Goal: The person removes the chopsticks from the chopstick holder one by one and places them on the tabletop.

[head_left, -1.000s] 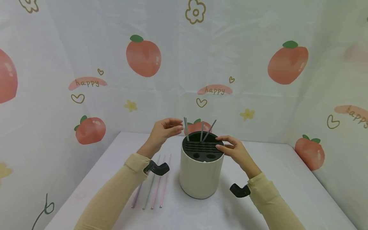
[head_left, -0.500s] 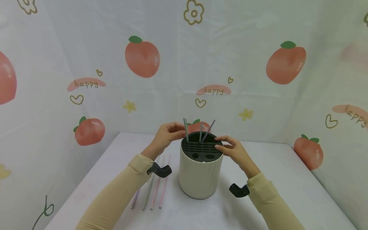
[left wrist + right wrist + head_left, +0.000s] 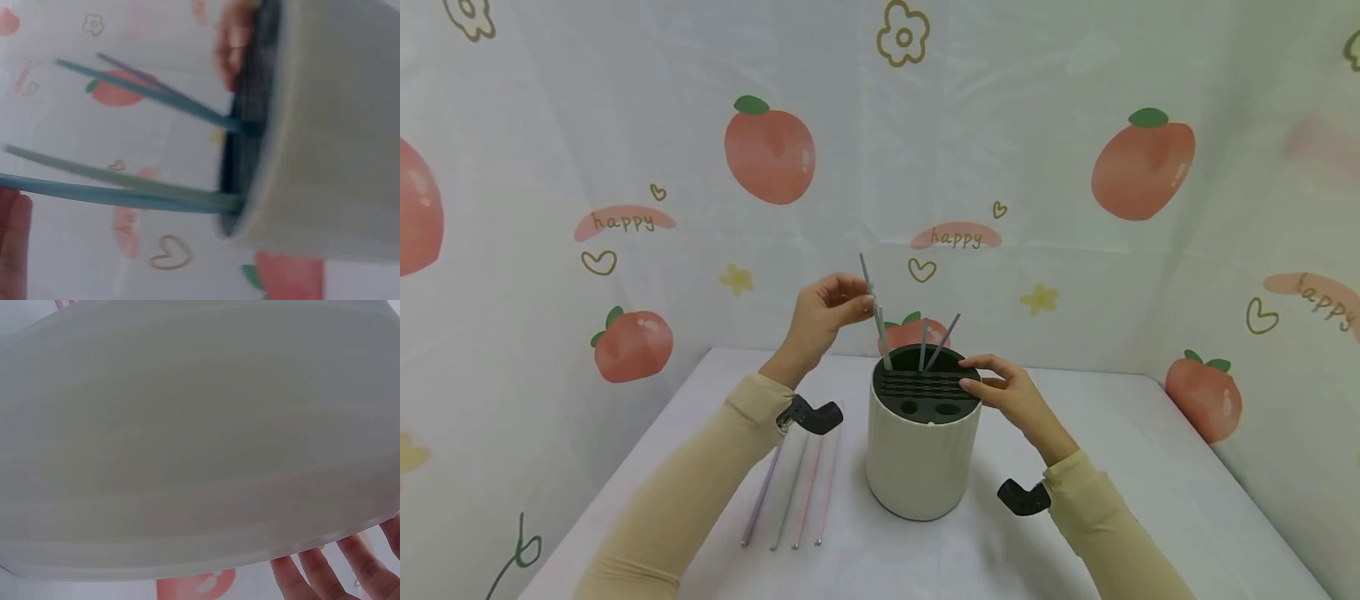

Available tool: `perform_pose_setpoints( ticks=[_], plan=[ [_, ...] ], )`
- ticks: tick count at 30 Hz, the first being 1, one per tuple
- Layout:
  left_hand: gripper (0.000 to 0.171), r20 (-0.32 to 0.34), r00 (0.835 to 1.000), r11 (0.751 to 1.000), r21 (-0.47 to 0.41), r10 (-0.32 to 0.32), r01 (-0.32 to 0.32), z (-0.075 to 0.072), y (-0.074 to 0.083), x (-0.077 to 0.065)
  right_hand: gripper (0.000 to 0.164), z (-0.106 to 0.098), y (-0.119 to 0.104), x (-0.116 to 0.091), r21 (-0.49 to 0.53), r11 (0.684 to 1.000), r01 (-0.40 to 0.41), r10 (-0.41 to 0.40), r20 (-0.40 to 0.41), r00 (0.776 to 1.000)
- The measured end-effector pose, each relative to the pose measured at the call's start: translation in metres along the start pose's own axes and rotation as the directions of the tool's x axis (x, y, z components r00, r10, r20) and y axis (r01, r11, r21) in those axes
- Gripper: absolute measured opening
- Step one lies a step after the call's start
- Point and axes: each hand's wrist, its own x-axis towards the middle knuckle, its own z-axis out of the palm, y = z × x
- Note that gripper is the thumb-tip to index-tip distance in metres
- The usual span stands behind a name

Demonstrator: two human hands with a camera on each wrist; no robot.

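A white cylindrical holder (image 3: 921, 467) with a black slotted top (image 3: 928, 387) stands upright on the table. My left hand (image 3: 823, 312) is up at its left, pinching a thin blue-grey stick (image 3: 865, 268). In the left wrist view, that blue stick (image 3: 94, 192) runs from the fingertips (image 3: 19, 209) down into the holder's opening, beside a pale green stick (image 3: 81, 170). Two more sticks, one teal (image 3: 923, 337) and one purple (image 3: 945, 340), lean in the back opening. My right hand (image 3: 1011, 392) rests its fingertips on the holder's right rim.
Several pastel sticks lie side by side on the table left of the holder: a purple one (image 3: 760, 504), a green one (image 3: 788, 500) and pink ones (image 3: 808, 500). A white curtain (image 3: 850, 167) with peach prints hangs behind and at the sides.
My left hand moved in to the sticks at the holder's left, took hold of the blue-grey one and raised it, so it stands higher than the others. The right hand stays on the rim.
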Motion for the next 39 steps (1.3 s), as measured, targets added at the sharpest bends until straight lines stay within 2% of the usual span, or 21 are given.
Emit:
perform_pose_setpoints(
  ticks=[3,5,7,9,11,13,15,18,20,23,27,31,34,39],
  plan=[
    [0.019,-0.087,0.989,0.992,-0.044,0.116,-0.12,-0.004,0.025,0.015,0.041,0.0,0.0,0.0,-0.003,1.0,0.004,-0.004,-0.004,1.0],
    [0.022,-0.162,0.967,0.977,-0.052,0.195,-0.205,-0.01,0.042,0.024,0.041,0.0,0.0,0.001,0.0,1.0,0.005,-0.005,-0.005,1.0],
    [0.023,-0.226,0.938,0.96,-0.036,0.262,-0.276,-0.018,0.056,0.031,0.041,0.0,0.0,0.001,-0.001,1.0,0.003,-0.003,-0.006,1.0],
    [0.023,-0.277,0.914,0.951,-0.002,0.296,-0.309,-0.028,0.067,0.034,0.041,0.0,0.001,0.0,-0.005,1.0,0.0,0.0,-0.005,1.0],
    [0.022,-0.307,0.907,0.954,0.022,0.29,-0.298,-0.041,0.07,0.033,0.041,0.001,0.002,0.0,-0.011,1.0,-0.006,0.006,-0.005,1.0],
    [0.022,-0.328,0.91,0.966,0.043,0.254,-0.254,-0.054,0.067,0.03,0.041,0.001,0.003,0.0,-0.014,1.0,-0.009,0.009,-0.003,1.0],
    [0.022,-0.344,0.918,0.98,0.071,0.198,-0.185,-0.068,0.058,0.023,0.041,0.001,0.003,-0.001,-0.019,1.0,-0.01,0.01,-0.005,1.0],
    [0.025,-0.358,0.93,0.987,0.159,0.079,-0.022,-0.087,0.037,0.008,0.041,0.0,0.002,-0.001,-0.018,1.0,-0.006,0.006,-0.007,1.0],
    [0.029,-0.352,0.936,0.963,0.247,-0.017,0.111,-0.1,0.019,-0.004,0.041,0.0,0.001,-0.002,-0.016,1.0,-0.003,0.003,-0.007,1.0],
    [0.036,-0.32,0.931,0.894,0.345,-0.173,0.285,-0.12,-0.008,-0.024,0.041,0.0,0.001,-0.001,-0.01,1.0,0.002,-0.002,-0.003,1.0],
    [0.039,-0.259,0.899,0.805,0.405,-0.354,0.433,-0.144,-0.042,-0.052,0.041,0.0,0.001,-0.001,0.004,1.0,0.01,-0.01,0.007,1.0],
    [0.041,-0.238,0.844,0.722,0.439,-0.48,0.534,-0.162,-0.072,-0.081,0.041,0.0,0.001,-0.001,0.002,1.0,0.01,-0.01,0.009,1.0],
    [0.041,-0.257,0.803,0.684,0.424,-0.538,0.594,-0.17,-0.091,-0.1,0.042,0.0,0.0,-0.001,-0.004,1.0,0.005,-0.005,0.007,1.0],
    [0.038,-0.3,0.747,0.625,0.413,-0.593,0.662,-0.179,-0.112,-0.121,0.042,-0.001,0.0,-0.001,-0.005,1.0,-0.004,0.005,0.008,1.0]
  ],
)
